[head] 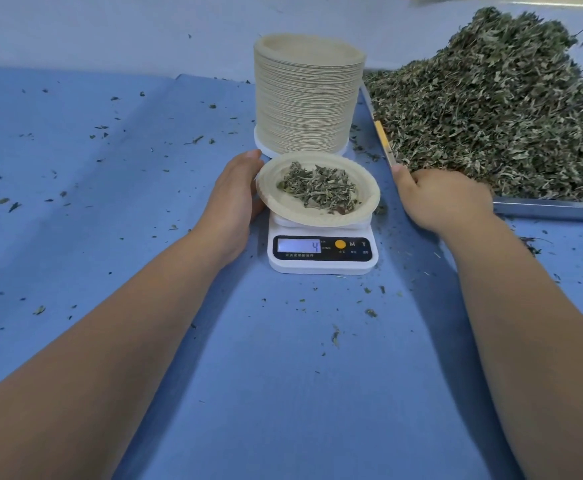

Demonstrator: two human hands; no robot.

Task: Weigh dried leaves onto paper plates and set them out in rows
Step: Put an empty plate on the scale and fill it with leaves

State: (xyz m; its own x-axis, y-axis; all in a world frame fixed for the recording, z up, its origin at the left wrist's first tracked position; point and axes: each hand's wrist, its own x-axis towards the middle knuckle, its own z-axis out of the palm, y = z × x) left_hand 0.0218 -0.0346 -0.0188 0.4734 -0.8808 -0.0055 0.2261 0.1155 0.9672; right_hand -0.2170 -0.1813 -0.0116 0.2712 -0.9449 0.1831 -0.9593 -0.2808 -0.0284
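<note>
The left arm reaches forward across the blue tabletop [283, 375]. The left hand [238, 192] cups the left rim of a paper plate [283, 207]. Its thumb lies along the far edge and its fingers curl in at the near edge, holding the plate. The fingertips are hidden under the rim.

The plate sits on a small white scale [321, 266], a bit tilted. A small heap of dried leaves [317, 188] lies in the middle of it. The screen [298, 245] shows a 4, and the tiny words near it are too small to read.

The right arm reaches out to a metal tray [553, 209]. The right hand [446, 197] is curled like a loose fist at the edge of the big leaf pile [491, 116]. Its fingertips are buried in the leaves, so I cannot tell if it holds any.

A tall stack of plates [305, 98] stands just behind the scale. The tray and pile are cut off at the right edge.
</note>
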